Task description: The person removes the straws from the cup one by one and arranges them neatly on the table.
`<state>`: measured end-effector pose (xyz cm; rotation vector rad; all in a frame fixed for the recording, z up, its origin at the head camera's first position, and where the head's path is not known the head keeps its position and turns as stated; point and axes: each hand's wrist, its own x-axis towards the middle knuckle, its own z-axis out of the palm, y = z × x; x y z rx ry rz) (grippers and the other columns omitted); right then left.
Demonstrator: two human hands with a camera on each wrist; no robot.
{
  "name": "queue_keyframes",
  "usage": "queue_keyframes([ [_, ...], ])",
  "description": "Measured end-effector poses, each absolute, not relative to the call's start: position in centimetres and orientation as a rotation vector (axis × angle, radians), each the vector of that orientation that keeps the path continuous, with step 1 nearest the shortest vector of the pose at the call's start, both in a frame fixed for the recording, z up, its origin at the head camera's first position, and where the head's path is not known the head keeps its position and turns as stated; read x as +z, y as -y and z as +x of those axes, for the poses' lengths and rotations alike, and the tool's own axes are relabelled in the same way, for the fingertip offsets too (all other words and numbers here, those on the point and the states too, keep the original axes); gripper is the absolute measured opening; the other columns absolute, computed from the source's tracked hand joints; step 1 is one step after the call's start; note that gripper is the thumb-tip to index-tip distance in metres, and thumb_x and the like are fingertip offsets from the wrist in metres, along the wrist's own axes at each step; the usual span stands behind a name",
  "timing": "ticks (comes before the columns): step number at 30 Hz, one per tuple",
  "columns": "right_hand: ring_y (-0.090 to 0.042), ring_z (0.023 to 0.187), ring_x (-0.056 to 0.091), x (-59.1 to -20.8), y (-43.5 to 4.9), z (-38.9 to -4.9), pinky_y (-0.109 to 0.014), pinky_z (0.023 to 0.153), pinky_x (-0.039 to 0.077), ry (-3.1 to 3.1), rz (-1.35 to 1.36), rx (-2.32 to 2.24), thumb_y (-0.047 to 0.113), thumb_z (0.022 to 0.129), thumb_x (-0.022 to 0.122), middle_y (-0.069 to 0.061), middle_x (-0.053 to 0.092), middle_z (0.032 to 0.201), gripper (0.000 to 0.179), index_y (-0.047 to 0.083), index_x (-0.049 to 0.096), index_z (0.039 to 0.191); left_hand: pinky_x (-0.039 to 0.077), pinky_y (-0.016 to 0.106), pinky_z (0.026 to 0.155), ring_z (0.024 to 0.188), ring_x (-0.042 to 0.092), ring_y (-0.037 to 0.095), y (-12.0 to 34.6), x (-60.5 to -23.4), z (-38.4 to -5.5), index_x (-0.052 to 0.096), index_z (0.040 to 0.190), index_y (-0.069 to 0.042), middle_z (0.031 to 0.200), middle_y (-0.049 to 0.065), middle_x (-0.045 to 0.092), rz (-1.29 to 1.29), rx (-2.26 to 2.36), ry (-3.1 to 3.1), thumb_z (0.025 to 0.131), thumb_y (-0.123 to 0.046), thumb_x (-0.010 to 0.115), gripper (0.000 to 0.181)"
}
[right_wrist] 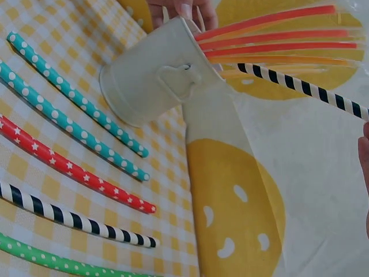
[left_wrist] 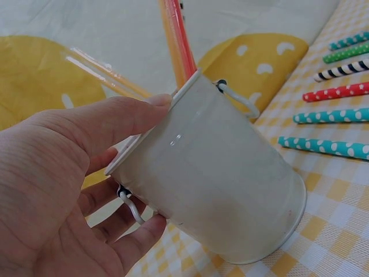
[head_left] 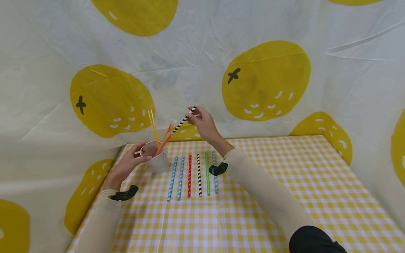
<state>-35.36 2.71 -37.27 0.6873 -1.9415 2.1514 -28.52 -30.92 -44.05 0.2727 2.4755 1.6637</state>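
A small white metal bucket with side loops stands at the table's left. My left hand holds its rim, the thumb over the near edge in the left wrist view. Orange straws and red straws lean out of the bucket. My right hand pinches a black-and-white striped paper straw near its upper end. This straw slants down toward the bucket's mouth, its lower end beside the leaning straws. In the right wrist view only part of my right fingers shows at the edge.
Right of the bucket lies a row of paper straws: two teal dotted straws, a red starred straw, a striped straw, a green dotted straw and another teal straw. A yellow checked cloth covers the table; a fruit-print curtain hangs behind.
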Motion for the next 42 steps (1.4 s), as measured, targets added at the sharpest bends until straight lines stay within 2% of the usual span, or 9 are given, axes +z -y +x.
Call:
queue_keyframes([
  [5,-0.029,0.104,0.07,-36.9,-4.0,-35.2,-0.04,0.093,0.056,1.88,0.696,2.211,0.008,0.105,0.054,-0.021,0.06,0.117,0.033,0.002,0.054,0.138,0.03,0.058,0.111,0.144,0.032,0.043,31.0,-44.1,-28.4,0.026,0.161,-0.012,0.16,0.017,0.028,0.263,1.661,-2.472,0.096,-0.027,0.073,0.082],
  [11,-0.038,0.119,0.064,-36.5,-5.5,-35.0,-0.043,0.098,0.052,1.963,0.7,2.204,0.008,0.107,0.049,-0.019,0.053,0.126,0.037,-0.001,0.049,0.143,0.03,0.058,0.112,0.144,0.032,0.042,31.0,-44.2,-28.5,0.026,0.161,-0.012,0.161,0.016,0.027,0.266,1.646,-2.488,0.096,-0.027,0.074,0.082],
  [15,-0.04,0.124,0.06,-36.3,-6.2,-34.6,-0.038,0.098,0.053,2.065,0.7,2.176,0.006,0.107,0.048,-0.025,0.049,0.133,0.046,0.001,0.04,0.152,0.029,0.058,0.112,0.144,0.032,0.042,31.0,-44.2,-28.5,0.024,0.161,-0.012,0.162,0.015,0.025,0.266,1.646,-2.486,0.096,-0.026,0.073,0.083],
  [18,-0.038,0.124,0.06,-36.3,-6.8,-34.3,-0.037,0.097,0.053,2.139,0.685,2.131,0.003,0.106,0.05,-0.027,0.051,0.131,0.056,0.006,0.031,0.159,0.029,0.058,0.112,0.144,0.032,0.042,31.0,-44.1,-28.4,0.024,0.162,-0.012,0.162,0.016,0.025,0.274,1.641,-2.483,0.097,-0.026,0.072,0.082],
  [22,-0.038,0.122,0.061,-36.4,-7.7,-34.0,-0.037,0.095,0.055,2.184,0.661,2.095,0.003,0.104,0.055,-0.023,0.057,0.126,0.042,-0.003,0.046,0.145,0.029,0.06,0.112,0.145,0.031,0.042,31.0,-44.0,-28.3,0.025,0.161,-0.013,0.162,0.015,0.026,0.284,1.624,-2.495,0.097,-0.028,0.072,0.081],
  [24,-0.038,0.121,0.062,-36.6,-8.3,-33.9,-0.038,0.094,0.055,2.179,0.644,2.11,0.004,0.103,0.058,-0.024,0.059,0.125,0.041,-0.004,0.047,0.142,0.028,0.06,0.113,0.146,0.031,0.042,31.0,-44.0,-28.3,0.026,0.161,-0.013,0.162,0.015,0.025,0.284,1.624,-2.496,0.097,-0.029,0.072,0.081],
  [30,-0.038,0.113,0.066,-37.3,-9.8,-33.3,-0.04,0.087,0.058,2.147,0.574,2.157,0.004,0.099,0.065,-0.028,0.059,0.127,0.061,0.006,0.037,0.153,0.027,0.061,0.113,0.146,0.03,0.044,31.1,-43.8,-28.4,0.025,0.161,-0.012,0.163,0.016,0.024,0.286,1.63,-2.491,0.097,-0.027,0.072,0.081],
  [36,-0.039,0.107,0.067,-38.2,-10.9,-32.9,-0.042,0.08,0.06,2.131,0.537,2.129,0.003,0.097,0.067,-0.026,0.055,0.127,0.055,0.013,0.045,0.147,0.027,0.061,0.113,0.146,0.03,0.043,31.1,-43.8,-28.5,0.025,0.161,-0.012,0.163,0.016,0.024,0.275,1.625,-2.491,0.097,-0.028,0.072,0.082],
  [42,-0.042,0.108,0.064,-39.4,-12.1,-32.6,-0.052,0.086,0.057,2.227,0.58,2.07,0.004,0.099,0.066,-0.025,0.054,0.129,0.042,0.008,0.054,0.139,0.03,0.056,0.111,0.143,0.034,0.043,31.1,-44.1,-28.7,0.027,0.161,-0.011,0.159,0.017,0.028,0.278,1.642,-2.487,0.096,-0.026,0.073,0.08],
])
